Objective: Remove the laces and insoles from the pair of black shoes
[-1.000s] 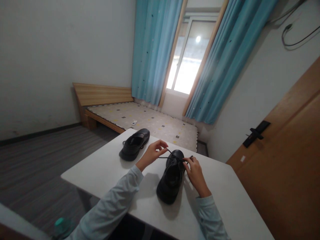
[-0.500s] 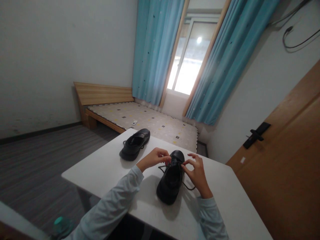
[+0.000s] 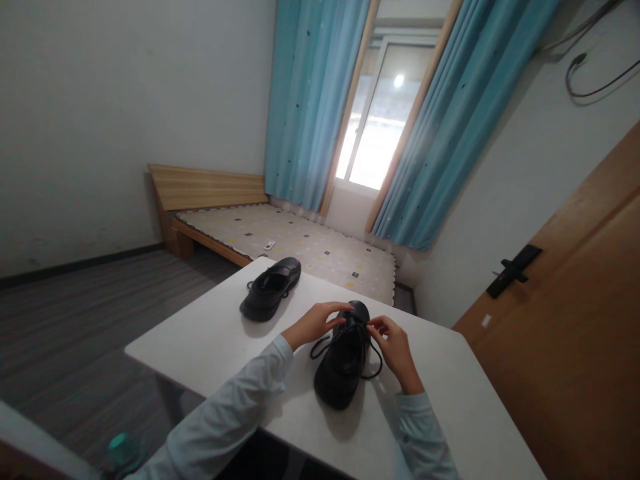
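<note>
The near shoe (image 3: pixel 345 363) is sitting in the lower middle of the frame on the white table (image 3: pixel 210 340), toe pointing away toward the bed. Its lace (image 3: pixel 371 363) is hanging in loose loops on both sides of the tongue, so the bow is looking unfinished: the ends are gathered at the top eyelets, but no tightened knot is showing. The left hand (image 3: pixel 315 323) is curling over the top of the laces from the left, fingers closed lightly on them. The right hand (image 3: pixel 395 347) is pinching the lace at the same spot, thumb and forefinger together. The second shoe (image 3: pixel 270 290) is lying well apart at upper left of the table, untouched; whether it is tied I cannot tell. Bed (image 3: pixel 300 243) and blue curtains (image 3: pixel 310 100) are standing behind.
</note>
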The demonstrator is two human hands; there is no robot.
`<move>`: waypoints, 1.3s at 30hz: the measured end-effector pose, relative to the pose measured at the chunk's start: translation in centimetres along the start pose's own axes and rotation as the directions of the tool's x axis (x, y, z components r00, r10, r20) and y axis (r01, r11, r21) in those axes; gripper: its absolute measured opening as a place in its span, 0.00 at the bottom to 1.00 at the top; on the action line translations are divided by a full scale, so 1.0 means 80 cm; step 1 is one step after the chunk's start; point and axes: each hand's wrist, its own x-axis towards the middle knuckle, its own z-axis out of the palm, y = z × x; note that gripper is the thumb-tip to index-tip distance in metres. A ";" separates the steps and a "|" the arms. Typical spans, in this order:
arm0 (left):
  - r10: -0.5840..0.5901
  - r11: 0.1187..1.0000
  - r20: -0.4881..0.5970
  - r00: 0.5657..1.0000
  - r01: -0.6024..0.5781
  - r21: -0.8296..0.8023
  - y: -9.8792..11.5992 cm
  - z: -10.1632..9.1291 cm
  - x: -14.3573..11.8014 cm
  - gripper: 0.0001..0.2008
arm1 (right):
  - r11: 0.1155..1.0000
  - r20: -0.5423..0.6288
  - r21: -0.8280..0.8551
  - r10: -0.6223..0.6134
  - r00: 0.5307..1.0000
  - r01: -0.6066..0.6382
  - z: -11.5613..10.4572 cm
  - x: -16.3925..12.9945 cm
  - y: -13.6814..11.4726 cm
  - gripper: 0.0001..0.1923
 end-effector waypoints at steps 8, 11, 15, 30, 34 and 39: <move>0.003 0.997 0.037 0.999 -0.006 0.081 -0.008 0.007 -0.001 0.20 | 0.997 0.002 0.065 0.039 0.999 -0.039 0.017 0.002 0.022 0.11; -0.016 0.995 0.052 0.999 0.011 0.100 -0.008 0.008 -0.001 0.19 | 0.998 -0.022 0.052 0.022 1.000 -0.021 0.021 0.002 0.023 0.10; -0.036 0.995 0.062 0.997 0.030 0.096 -0.008 0.008 -0.001 0.19 | 1.000 -0.064 0.025 -0.003 0.998 0.005 0.023 0.002 0.018 0.10; -0.067 0.991 0.089 0.994 0.055 0.125 -0.008 0.008 0.000 0.19 | 0.872 -0.043 0.478 0.139 0.989 -0.102 0.017 0.004 -0.003 0.12; -0.062 0.990 0.086 0.994 0.051 0.132 -0.009 0.008 0.000 0.19 | 0.804 0.027 0.573 0.179 0.983 -0.162 0.012 0.002 -0.007 0.13; -0.060 0.990 0.076 0.995 0.049 0.131 -0.012 0.009 -0.001 0.19 | 0.745 0.013 0.647 0.201 0.979 -0.162 0.012 0.001 -0.005 0.13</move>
